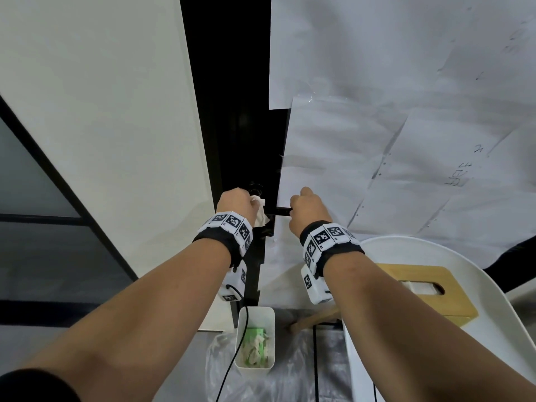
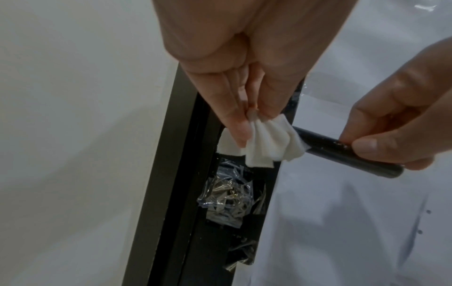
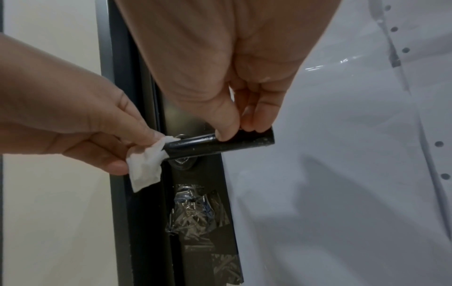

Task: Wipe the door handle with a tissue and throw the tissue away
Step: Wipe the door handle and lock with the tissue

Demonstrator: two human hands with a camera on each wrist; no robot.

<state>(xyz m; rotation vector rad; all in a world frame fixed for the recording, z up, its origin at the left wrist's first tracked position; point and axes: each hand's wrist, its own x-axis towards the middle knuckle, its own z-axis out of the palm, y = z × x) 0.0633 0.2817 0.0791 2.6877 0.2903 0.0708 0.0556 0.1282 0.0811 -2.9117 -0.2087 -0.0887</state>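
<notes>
A black lever door handle [image 2: 340, 152] [image 3: 217, 144] [image 1: 282, 211] sticks out from a black door edge. My left hand [image 1: 236, 203] [image 2: 247, 108] [image 3: 102, 133] pinches a folded white tissue [image 2: 269, 139] [image 3: 146, 160] [image 1: 259, 210], and the tissue lies against the handle's inner end by the door plate. At the handle's free end my right hand [image 1: 306, 207] [image 3: 234, 123] [image 2: 381, 143] grips it between thumb and fingertips. A white bin [image 1: 255, 340] with crumpled tissues and green scraps stands on the floor below the hands.
White paper sheets [image 1: 406, 126] cover the door to the right of the handle. Crumpled clear tape [image 3: 193, 212] is stuck on the lock plate under the handle. A wooden tissue box [image 1: 420, 288] sits on a white chair [image 1: 478, 280] at lower right. Clear plastic [image 1: 290, 372] lies under the bin.
</notes>
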